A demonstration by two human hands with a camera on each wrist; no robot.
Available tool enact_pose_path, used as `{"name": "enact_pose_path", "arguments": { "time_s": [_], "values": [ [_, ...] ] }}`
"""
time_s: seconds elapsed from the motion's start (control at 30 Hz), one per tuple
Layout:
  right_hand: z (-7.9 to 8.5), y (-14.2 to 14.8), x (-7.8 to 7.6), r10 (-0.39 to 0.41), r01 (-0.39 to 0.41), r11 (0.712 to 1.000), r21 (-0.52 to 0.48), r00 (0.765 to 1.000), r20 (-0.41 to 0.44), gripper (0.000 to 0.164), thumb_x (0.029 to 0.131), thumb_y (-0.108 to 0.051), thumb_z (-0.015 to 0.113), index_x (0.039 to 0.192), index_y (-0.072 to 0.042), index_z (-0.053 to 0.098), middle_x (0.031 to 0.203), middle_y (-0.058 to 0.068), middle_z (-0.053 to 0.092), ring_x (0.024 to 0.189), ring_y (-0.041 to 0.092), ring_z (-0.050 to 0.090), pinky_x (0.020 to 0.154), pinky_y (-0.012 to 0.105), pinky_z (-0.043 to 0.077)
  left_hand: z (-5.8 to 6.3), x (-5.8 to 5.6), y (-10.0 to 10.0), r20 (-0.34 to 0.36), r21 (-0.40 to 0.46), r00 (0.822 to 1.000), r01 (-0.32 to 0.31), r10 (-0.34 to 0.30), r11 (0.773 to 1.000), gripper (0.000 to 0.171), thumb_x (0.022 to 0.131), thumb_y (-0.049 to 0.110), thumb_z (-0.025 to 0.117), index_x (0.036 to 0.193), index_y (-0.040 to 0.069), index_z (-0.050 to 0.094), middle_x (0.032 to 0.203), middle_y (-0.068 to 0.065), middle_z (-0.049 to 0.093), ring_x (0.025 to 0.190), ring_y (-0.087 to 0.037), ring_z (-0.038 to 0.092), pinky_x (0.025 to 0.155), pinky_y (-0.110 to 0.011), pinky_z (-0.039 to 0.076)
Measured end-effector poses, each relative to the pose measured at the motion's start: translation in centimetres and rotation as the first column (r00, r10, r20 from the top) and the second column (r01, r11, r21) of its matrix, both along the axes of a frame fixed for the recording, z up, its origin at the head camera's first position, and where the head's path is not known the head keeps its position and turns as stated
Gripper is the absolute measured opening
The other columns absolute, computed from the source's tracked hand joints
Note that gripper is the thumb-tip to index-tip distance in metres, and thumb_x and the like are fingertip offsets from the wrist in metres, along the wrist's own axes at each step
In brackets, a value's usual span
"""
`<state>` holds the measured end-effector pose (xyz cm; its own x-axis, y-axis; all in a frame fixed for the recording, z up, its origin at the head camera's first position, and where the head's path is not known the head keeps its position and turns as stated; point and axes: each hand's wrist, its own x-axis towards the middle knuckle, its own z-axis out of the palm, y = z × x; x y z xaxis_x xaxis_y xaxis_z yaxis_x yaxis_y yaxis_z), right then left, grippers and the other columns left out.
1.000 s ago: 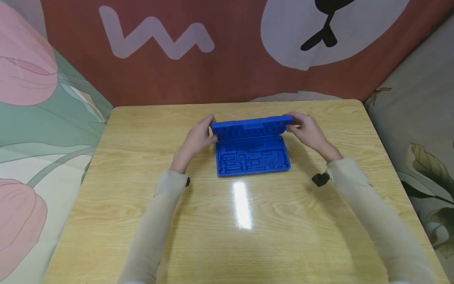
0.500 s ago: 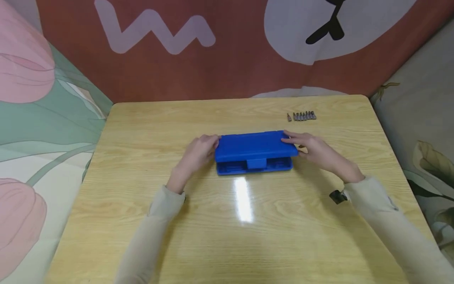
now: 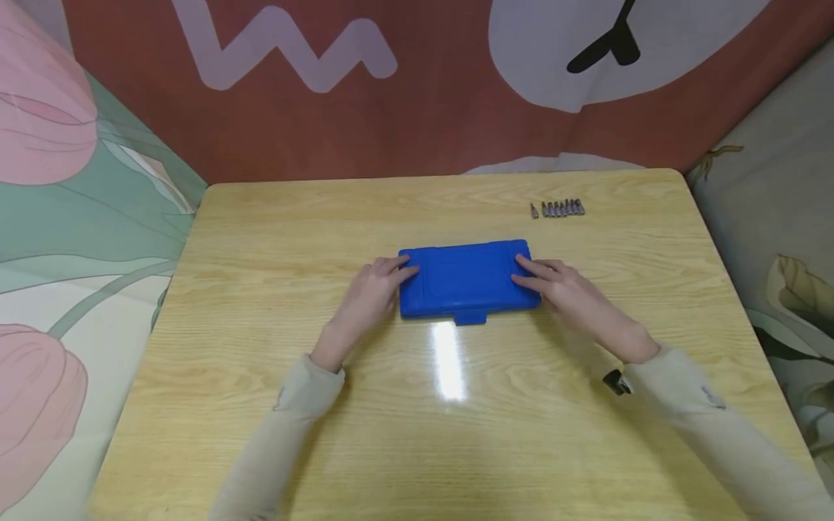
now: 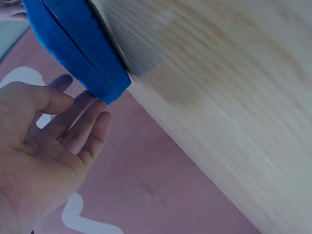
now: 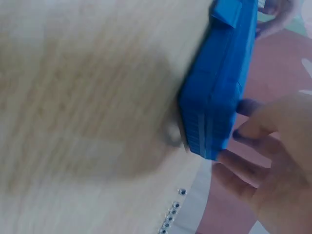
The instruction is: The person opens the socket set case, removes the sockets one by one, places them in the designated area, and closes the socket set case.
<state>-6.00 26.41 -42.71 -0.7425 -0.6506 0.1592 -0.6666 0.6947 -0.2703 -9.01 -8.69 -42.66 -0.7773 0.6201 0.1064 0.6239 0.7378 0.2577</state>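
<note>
A blue plastic tool case (image 3: pixel 470 278) lies on the wooden table with its lid down. The latch tab (image 3: pixel 470 318) sticks out at its front edge. My left hand (image 3: pixel 373 291) touches the left end of the lid with its fingertips. At the opposite end, fingers of my right hand (image 3: pixel 573 295) rest on the lid's top. The left wrist view shows the end of the case (image 4: pixel 80 48) against loosely bent fingers, the thumb not wrapped around it. From the right wrist, a thin seam runs between lid and base of the case (image 5: pixel 212 107). Its inside is hidden.
Several small metal screwdriver bits (image 3: pixel 563 208) stand in a row at the back right of the table (image 3: pixel 469 441), with a single bit (image 3: pixel 534 210) just left of them. Printed cloth (image 3: pixel 430 130) hangs behind the table's far edge.
The case lid has swung down toward me, from raised to lying on the base. Both hands have moved from holding the lid's corners to resting on its top. The bits have come into view.
</note>
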Motion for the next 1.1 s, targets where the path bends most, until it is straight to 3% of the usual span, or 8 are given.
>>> {"name": "enact_pose_path", "arguments": {
  "time_s": [0.13,0.2,0.3,0.43,0.6,0.73,0.9,1.1],
  "values": [
    [-0.5,-0.7,0.1,-0.025,0.025,1.0,-0.005,0.998,-0.057,0.039,0.081,0.005,0.069,0.119,0.005,0.066,0.139,0.026,0.047,0.123,0.045,0.046,0.097,0.061,0.038,-0.3,0.1,0.3,0.003,-0.024,1.0,-0.002,0.002,1.0,0.039,0.092,-0.002,0.055,0.129,0.007,0.062,0.139,-0.019,0.049,0.126,-0.034,0.046,0.102,-0.048,0.04],
    [-0.7,-1.2,0.0,-0.044,0.043,0.999,-0.01,0.998,-0.044,0.035,0.084,-0.003,0.07,0.117,0.008,0.065,0.14,0.028,0.045,0.127,0.045,0.043,0.102,0.059,0.034,-0.4,0.1,0.4,0.01,-0.016,1.0,-0.017,0.017,1.0,0.038,0.091,0.0,0.057,0.128,0.006,0.063,0.139,-0.02,0.048,0.127,-0.034,0.045,0.103,-0.048,0.039],
    [-0.6,-2.1,-0.2,-0.093,0.093,0.996,0.003,0.994,0.051,0.038,0.089,-0.015,0.069,0.116,0.011,0.061,0.145,0.03,0.037,0.134,0.045,0.034,0.104,0.056,0.034,-0.5,-0.1,0.9,0.015,0.022,0.999,-0.039,0.039,0.999,0.034,0.09,0.002,0.058,0.123,0.001,0.065,0.14,-0.021,0.047,0.13,-0.035,0.043,0.105,-0.047,0.036],
    [-0.2,-3.3,-0.9,-0.187,0.18,0.982,0.062,0.969,0.159,0.045,0.091,-0.029,0.067,0.116,0.008,0.056,0.148,0.032,0.029,0.136,0.05,0.025,0.094,0.06,0.042,-0.5,-0.8,1.9,0.03,0.053,0.998,-0.048,0.046,0.997,0.031,0.092,0.01,0.056,0.118,-0.006,0.063,0.144,-0.025,0.041,0.134,-0.038,0.038,0.11,-0.045,0.031],
    [0.2,-4.2,-2.5,-0.239,0.215,0.965,0.148,0.957,0.167,0.063,0.091,-0.039,0.066,0.135,0.003,0.049,0.149,0.032,0.028,0.132,0.057,0.024,0.089,0.065,0.042,-0.3,-2.1,3.4,0.103,-0.034,0.991,-0.081,0.084,0.996,0.057,0.098,0.036,0.054,0.13,-0.011,0.048,0.149,-0.028,0.031,0.139,-0.04,0.028,0.113,-0.042,0.025],
    [0.2,-5.2,-3.4,-0.244,0.207,0.947,0.246,0.962,0.127,0.081,0.088,-0.05,0.066,0.149,-0.005,0.037,0.149,0.033,0.025,0.129,0.063,0.022,0.087,0.066,0.043,-0.3,-2.7,4.5,0.14,-0.144,0.984,-0.088,0.109,0.986,0.084,0.093,0.058,0.051,0.148,-0.002,0.03,0.154,-0.028,0.021,0.141,-0.043,0.018,0.112,-0.044,0.027],
    [0.2,-6.4,-4.2,-0.246,0.206,0.927,0.313,0.965,0.094,0.089,0.083,-0.056,0.068,0.149,-0.006,0.036,0.146,0.039,0.026,0.126,0.067,0.024,0.097,0.065,0.036,-0.2,-3.0,6.0,0.083,-0.283,0.99,-0.083,0.111,0.955,0.102,0.081,0.071,0.057,0.156,0.017,0.017,0.154,-0.031,0.016,0.137,-0.055,0.017,0.109,-0.053,0.029],
    [0.2,-7.3,-4.6,-0.27,0.213,0.902,0.376,0.957,0.106,0.091,0.082,-0.051,0.072,0.149,-0.003,0.033,0.143,0.043,0.025,0.127,0.065,0.025,0.095,0.069,0.035,-0.8,-3.2,7.4,-0.073,-0.421,0.993,-0.116,0.095,0.9,0.11,0.071,0.078,0.062,0.155,0.019,0.023,0.151,-0.032,0.024,0.128,-0.062,0.029,0.101,-0.059,0.037]
  ]
}}
